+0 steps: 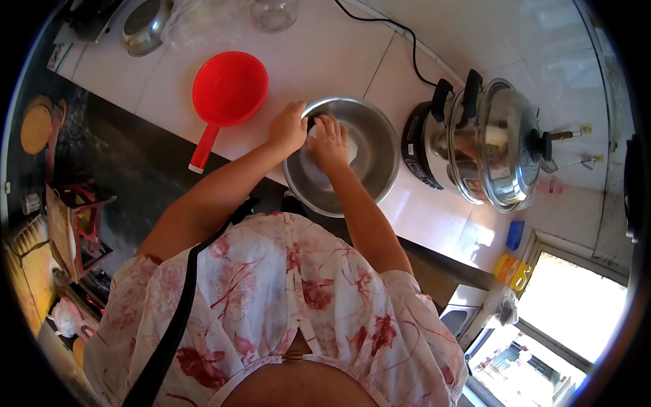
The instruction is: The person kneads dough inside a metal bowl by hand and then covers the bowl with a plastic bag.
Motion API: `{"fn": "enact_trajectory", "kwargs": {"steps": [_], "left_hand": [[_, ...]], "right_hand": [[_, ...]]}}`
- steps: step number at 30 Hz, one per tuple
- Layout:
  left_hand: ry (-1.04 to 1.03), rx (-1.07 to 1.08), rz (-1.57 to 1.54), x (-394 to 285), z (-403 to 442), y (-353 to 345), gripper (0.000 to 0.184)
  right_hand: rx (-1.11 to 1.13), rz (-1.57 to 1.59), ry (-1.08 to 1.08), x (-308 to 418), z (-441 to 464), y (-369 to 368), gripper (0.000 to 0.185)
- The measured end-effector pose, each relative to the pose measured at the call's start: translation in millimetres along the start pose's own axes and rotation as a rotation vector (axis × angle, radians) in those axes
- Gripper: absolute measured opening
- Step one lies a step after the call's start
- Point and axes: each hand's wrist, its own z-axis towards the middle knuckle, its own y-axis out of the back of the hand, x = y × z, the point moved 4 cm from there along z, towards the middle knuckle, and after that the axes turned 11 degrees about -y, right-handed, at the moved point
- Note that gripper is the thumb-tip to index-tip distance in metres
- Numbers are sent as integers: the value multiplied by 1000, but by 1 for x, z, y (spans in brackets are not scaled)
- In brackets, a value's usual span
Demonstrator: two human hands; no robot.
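A wide steel bowl (376, 146) stands on the pale tiled counter. My left hand (289, 127) is closed on the bowl's left rim. Inside the bowl, my right hand (329, 141) lies over a white lump (352, 150), fingers stretched out and pressing on it. Most of the lump is hidden under that hand; only its right edge and a bit at the left show. To the left of the bowl sits a red ladle-like scoop (230, 88) with its handle toward the counter's front edge.
A steel steamer pot (505, 146) with a lid stands on an electric cooker (417, 146) right of the bowl. Behind the scoop are a metal bowl (144, 28), a clear plastic bag (196, 24) and a glass jar (274, 15). A black cord (411, 34) runs along the wall.
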Motion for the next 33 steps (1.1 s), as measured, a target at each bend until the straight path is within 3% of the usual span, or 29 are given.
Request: {"fn": "enact_trajectory", "kwargs": {"steps": [3,4,5,7,8,10,13,17,21,23,24,30,32,33], "left_hand": [[18,29,2,-3,-1,2,32],[51,64,5,-4,-1,4,34],[52,68,2,-5,-1,5,34],[84,112,-11,-5,0,5,35],[90,110,-14,-5,1,5,35],[68,66,-12,-6,-2,5,35],[38,47,-19,-2,-2,2,34],[30,18,-18,-3,-1,3,35],[10,55,-6,-1,-5,3,35],[-21,30,-6,3,-1,-1,34],[-12,0,-4,6,-5,-3,35],[41,24,7,0,-3,4,35],[54,66,11,0,-4,3,35],[20,18,6,1,-5,3,35]], "right_hand": [[106,41,24,-6,0,10,51],[-53,-27,111,-2,-8,26,39],[-50,-28,107,-2,-21,36,39],[-108,642,-230,-21,-39,57,31],[-102,639,-228,-30,-39,59,31],[250,1312,-756,-55,-52,33,37],[302,1210,-913,-63,-48,19,40],[228,1405,-795,-55,-53,26,35],[321,1464,-726,-40,-60,7,32],[360,1098,-807,-41,-48,-4,30],[358,1100,-813,-41,-53,-7,30],[-8,997,-622,-28,-54,29,25],[-342,517,-410,-23,-41,54,42],[-348,520,-417,-20,-43,46,42]]}}
